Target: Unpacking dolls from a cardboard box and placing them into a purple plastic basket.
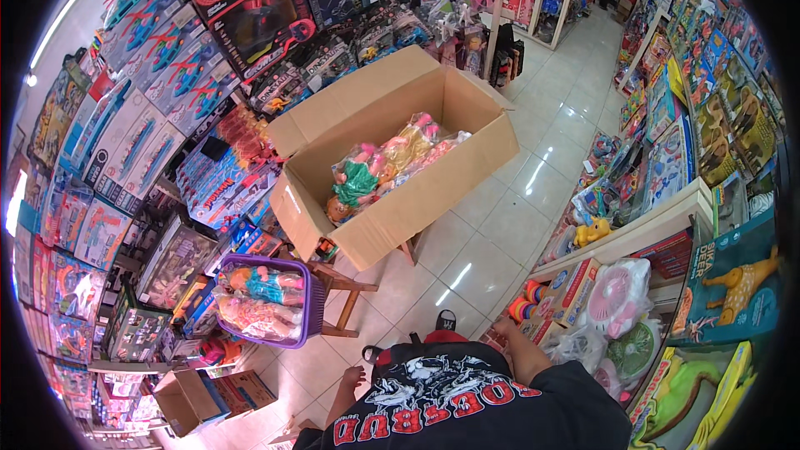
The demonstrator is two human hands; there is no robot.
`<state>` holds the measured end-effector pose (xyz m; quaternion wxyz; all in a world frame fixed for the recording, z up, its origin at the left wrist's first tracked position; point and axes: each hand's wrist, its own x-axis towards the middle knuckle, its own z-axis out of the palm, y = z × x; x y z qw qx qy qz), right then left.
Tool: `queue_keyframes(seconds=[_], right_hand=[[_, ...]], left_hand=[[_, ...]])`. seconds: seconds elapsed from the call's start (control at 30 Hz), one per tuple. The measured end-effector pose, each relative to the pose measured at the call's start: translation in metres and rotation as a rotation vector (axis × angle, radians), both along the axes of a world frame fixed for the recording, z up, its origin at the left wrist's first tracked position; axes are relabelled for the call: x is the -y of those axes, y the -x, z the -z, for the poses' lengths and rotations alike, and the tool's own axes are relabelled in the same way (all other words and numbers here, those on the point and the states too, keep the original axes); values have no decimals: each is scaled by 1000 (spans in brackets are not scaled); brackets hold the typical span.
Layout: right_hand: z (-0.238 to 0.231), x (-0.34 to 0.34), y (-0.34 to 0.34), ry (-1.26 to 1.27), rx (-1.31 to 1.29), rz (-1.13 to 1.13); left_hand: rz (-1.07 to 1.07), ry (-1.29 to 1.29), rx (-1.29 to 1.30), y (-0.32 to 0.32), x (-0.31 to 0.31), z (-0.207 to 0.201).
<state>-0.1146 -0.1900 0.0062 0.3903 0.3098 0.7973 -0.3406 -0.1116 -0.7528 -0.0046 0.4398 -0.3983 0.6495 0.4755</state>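
My left hand (354,376) hangs low beside my body, fingers loosely apart, with nothing seen in it. On the other side, my right hand (506,330) is held out next to a toy carton and colourful ring toys (522,304); its fingers are small in view but look loose, and nothing shows in them. Ahead of me stands a large open cardboard box (417,192), tilted in view, with several plastic-wrapped dolls (392,158) inside. To its near left, a purple basket (313,304) holds more wrapped dolls (262,292). Neither hand touches the box or the basket.
A wooden stool (346,308) stands under the box. Packed toy shelves line the left and right. Wrapped fans (617,292) and a boxed deer toy (733,283) are at right. An open carton (190,400) sits low left. A tiled aisle (542,175) runs away ahead.
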Motion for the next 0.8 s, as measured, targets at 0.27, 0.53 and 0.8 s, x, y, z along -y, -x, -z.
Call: queue_keyframes(seconds=[0.27, 0.53, 0.8], right_hand=[[-10, -39, 10, -27, -102, 125], [35, -44, 32, 118, 45, 146], [3, -76, 84, 62, -18, 108]], left_hand=[[97, 16, -134, 57, -65, -13], [288, -84, -163, 78, -78, 25], [305, -123, -6, 119, -82, 61]])
